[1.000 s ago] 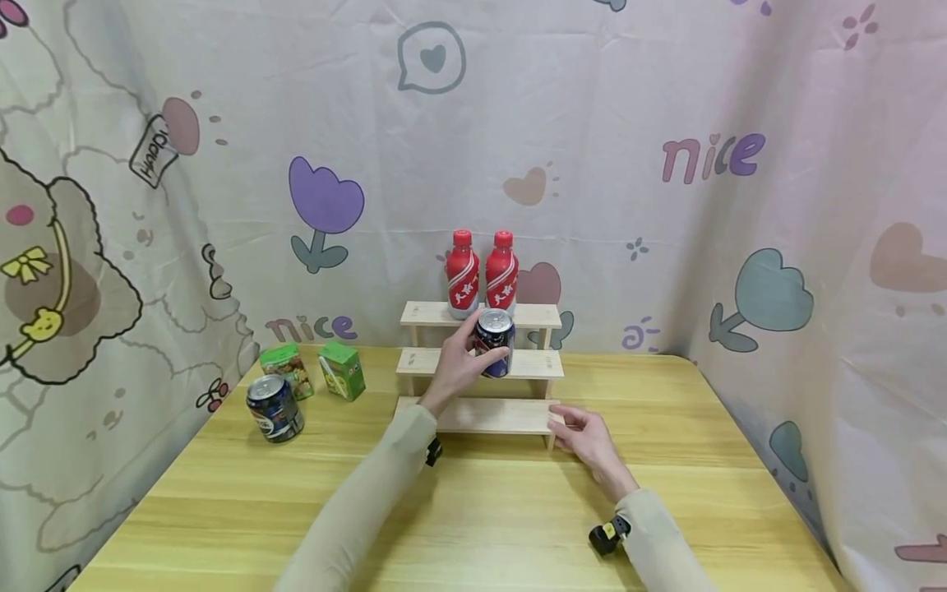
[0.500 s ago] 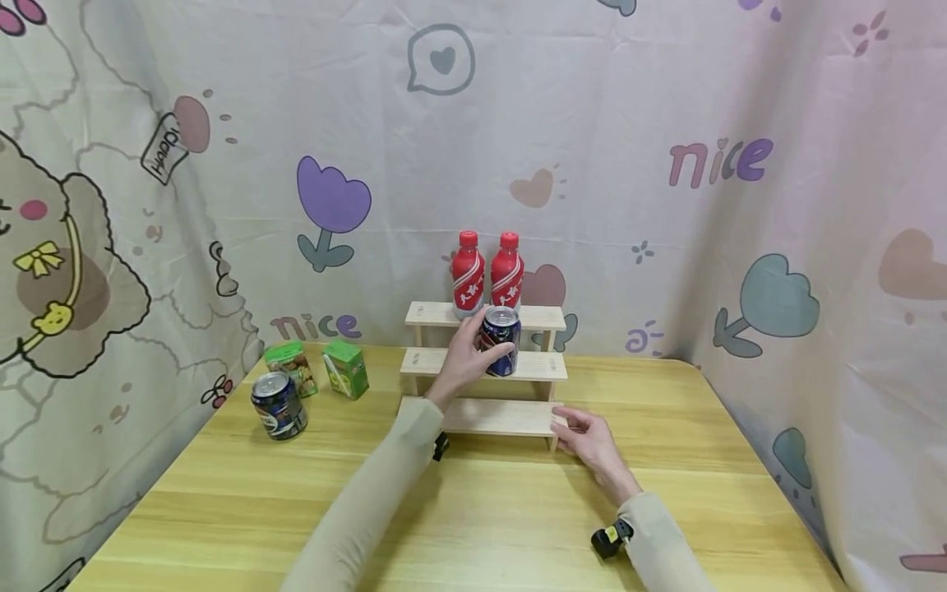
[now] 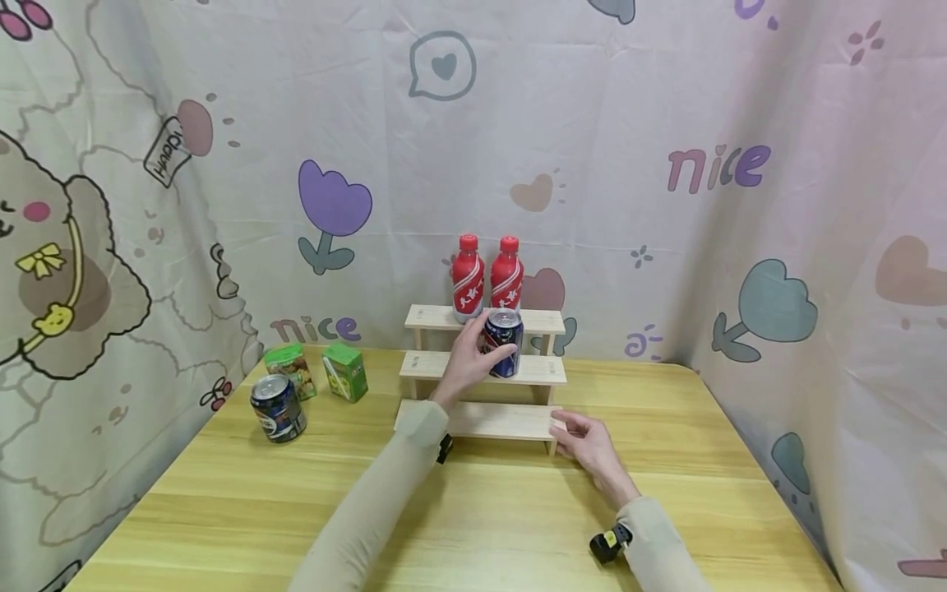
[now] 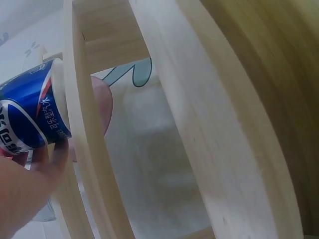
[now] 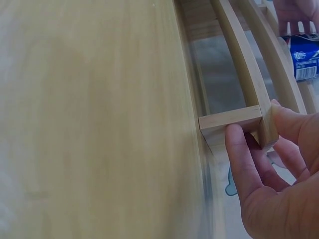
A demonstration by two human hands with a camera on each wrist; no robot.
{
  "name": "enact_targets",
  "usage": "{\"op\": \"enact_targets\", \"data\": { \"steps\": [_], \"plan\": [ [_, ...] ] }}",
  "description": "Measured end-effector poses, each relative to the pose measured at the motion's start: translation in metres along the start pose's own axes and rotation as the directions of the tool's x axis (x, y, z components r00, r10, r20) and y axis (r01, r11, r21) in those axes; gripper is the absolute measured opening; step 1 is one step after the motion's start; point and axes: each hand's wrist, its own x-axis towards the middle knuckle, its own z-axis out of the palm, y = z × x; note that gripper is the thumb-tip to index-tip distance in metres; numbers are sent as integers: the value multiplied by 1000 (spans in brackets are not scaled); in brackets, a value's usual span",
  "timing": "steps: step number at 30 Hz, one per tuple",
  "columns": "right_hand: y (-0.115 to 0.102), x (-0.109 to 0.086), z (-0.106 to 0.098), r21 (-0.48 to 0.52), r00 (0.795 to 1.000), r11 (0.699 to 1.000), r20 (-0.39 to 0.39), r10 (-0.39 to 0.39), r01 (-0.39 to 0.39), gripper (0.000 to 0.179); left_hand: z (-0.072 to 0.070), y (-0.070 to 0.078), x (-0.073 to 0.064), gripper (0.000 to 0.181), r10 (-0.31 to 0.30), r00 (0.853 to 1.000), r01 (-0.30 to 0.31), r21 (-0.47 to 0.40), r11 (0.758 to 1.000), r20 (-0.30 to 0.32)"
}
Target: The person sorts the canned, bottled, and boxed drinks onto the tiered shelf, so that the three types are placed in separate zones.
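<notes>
My left hand (image 3: 468, 362) holds a dark blue soda can (image 3: 504, 344) upright at the middle tier of a three-tier wooden display rack (image 3: 496, 421). In the left wrist view the can's (image 4: 35, 109) base is at the board, with fingers curled round its side. My right hand (image 3: 589, 448) grips the right end of the lowest board; in the right wrist view the thumb lies over the board (image 5: 249, 74) and fingers touch the end support (image 5: 232, 122). Two red bottles (image 3: 468, 279) stand on the top tier, the right bottle (image 3: 507, 275) partly hidden by the can.
On the table's left stand another blue can (image 3: 278, 409), a green drink carton (image 3: 344, 372) and a second green carton (image 3: 291, 367) partly behind that can. The wooden table (image 3: 510, 518) extends in front of the rack. A patterned curtain (image 3: 614, 164) hangs behind and at both sides.
The head view has shifted slightly. The can in my left hand has edged very slightly right over the middle tier; my right hand keeps its hold on the rack.
</notes>
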Motion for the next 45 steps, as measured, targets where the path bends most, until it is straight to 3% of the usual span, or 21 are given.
{"op": "enact_targets", "data": {
  "steps": [17, 26, 31, 39, 45],
  "plan": [
    [0, 1, 0, 5, 1000, 1000, -13, 27, -27, 40, 4, -3, 3, 77, -16, 1000, 16, 11, 1000, 0],
    [-2, 0, 1, 6, 1000, 1000, -11, 26, -26, 41, -2, 5, 3, 76, -77, 997, 76, 63, 995, 18],
    [-2, 1, 1, 4, 999, 999, -15, 34, -34, 40, -7, 2, 0, 76, -100, 995, 101, 51, 994, -15],
    [0, 2, 1, 10, 999, 1000, -15, 30, -29, 39, -25, 2, -7, 55, -183, 978, 178, -63, 982, -96],
    [-1, 2, 2, 11, 999, 999, -15, 31, -31, 40, -41, 2, -12, 35, -215, 972, 203, -128, 971, -93]
  ]
}}
